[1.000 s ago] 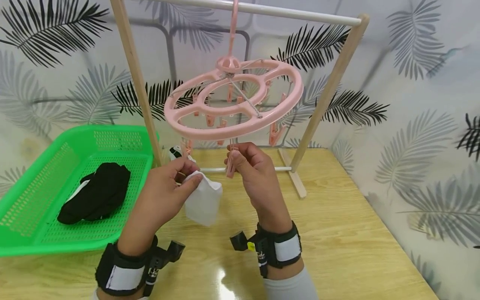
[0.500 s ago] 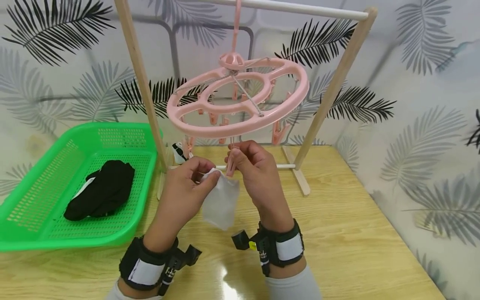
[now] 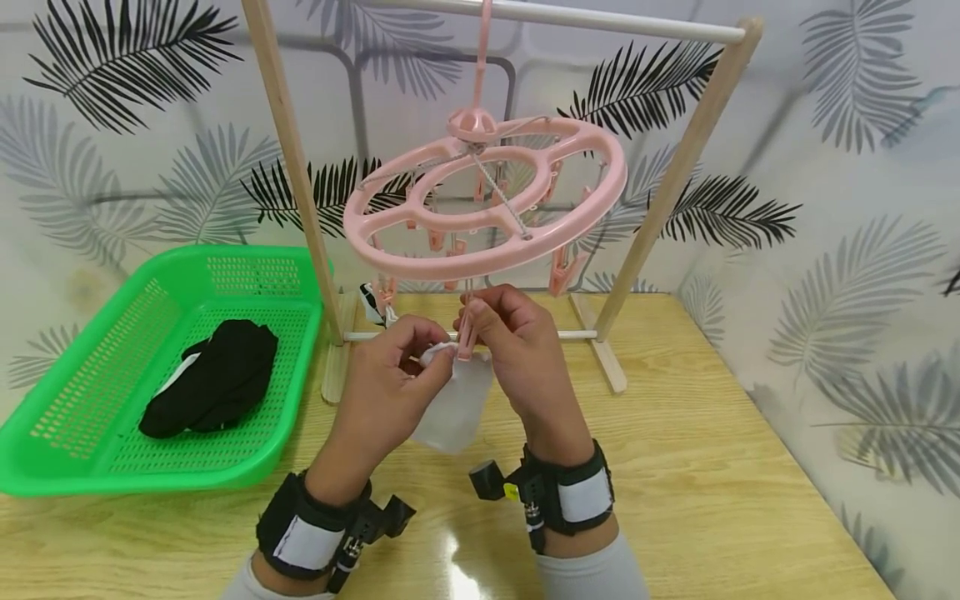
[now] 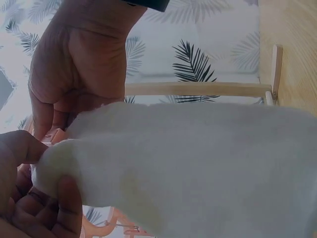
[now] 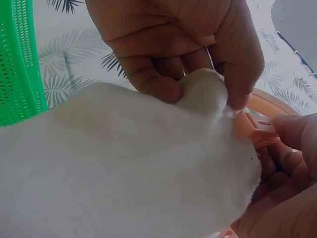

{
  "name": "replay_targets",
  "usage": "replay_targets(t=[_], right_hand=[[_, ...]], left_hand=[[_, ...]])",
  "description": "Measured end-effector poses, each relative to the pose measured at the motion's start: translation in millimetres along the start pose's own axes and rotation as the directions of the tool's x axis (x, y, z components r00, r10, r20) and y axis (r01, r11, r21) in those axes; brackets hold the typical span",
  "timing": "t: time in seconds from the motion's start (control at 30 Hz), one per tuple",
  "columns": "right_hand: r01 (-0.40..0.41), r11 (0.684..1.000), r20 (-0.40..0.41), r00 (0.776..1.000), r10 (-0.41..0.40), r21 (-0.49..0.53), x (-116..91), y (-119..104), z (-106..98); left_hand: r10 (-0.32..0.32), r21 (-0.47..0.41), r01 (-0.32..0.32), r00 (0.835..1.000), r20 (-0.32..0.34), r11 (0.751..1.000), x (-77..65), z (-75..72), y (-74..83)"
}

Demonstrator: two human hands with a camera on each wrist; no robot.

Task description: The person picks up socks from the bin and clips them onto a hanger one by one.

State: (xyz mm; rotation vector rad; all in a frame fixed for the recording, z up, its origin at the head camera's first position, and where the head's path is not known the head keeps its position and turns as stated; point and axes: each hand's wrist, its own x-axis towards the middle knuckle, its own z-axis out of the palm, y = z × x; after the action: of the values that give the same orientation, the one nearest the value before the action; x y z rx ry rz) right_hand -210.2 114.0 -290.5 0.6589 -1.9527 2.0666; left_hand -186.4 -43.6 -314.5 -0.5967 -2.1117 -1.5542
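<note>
The left hand point(image 3: 390, 375) pinches the top edge of a soft white sock point(image 3: 453, 408), held above the table point(image 3: 712, 467) centre. The right hand point(image 3: 517, 350) pinches a pink plastic clip point(image 3: 465, 333) hanging from the round hanger point(image 3: 487, 200). A green perforated basket point(image 3: 90, 392) occupies the table's left edge; the right side lies bare.

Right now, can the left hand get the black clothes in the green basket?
Probably not yet: the left hand pinches the white sock. Nothing blocks the black clothes in the green basket.
</note>
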Motion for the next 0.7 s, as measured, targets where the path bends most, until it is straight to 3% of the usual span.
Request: replay_targets(t=[0.3, 0.53, 0.7], right_hand=[[-0.020, 0.999, 0.014, 1.000, 0.021, -0.025, -0.7, 0.2, -0.9], [-0.021, 0.998, 0.045, 0.999, 0.024, -0.054, -0.7, -0.2, -1.4], [-0.031, 0.999, 0.078, 0.996, 0.034, -0.029, -0.5, 1.4, -1.3]], left_hand=[[0.060, -0.077, -0.062, 0.998, -0.026, 0.995, -1.2, 0.8, -1.0], [0.080, -0.042, -0.082, 0.996, -0.042, 0.996, -0.9, -1.0, -0.1], [0.060, -0.028, -0.062, 0.997, -0.054, 0.998, -0.6, -3.3, -0.6]])
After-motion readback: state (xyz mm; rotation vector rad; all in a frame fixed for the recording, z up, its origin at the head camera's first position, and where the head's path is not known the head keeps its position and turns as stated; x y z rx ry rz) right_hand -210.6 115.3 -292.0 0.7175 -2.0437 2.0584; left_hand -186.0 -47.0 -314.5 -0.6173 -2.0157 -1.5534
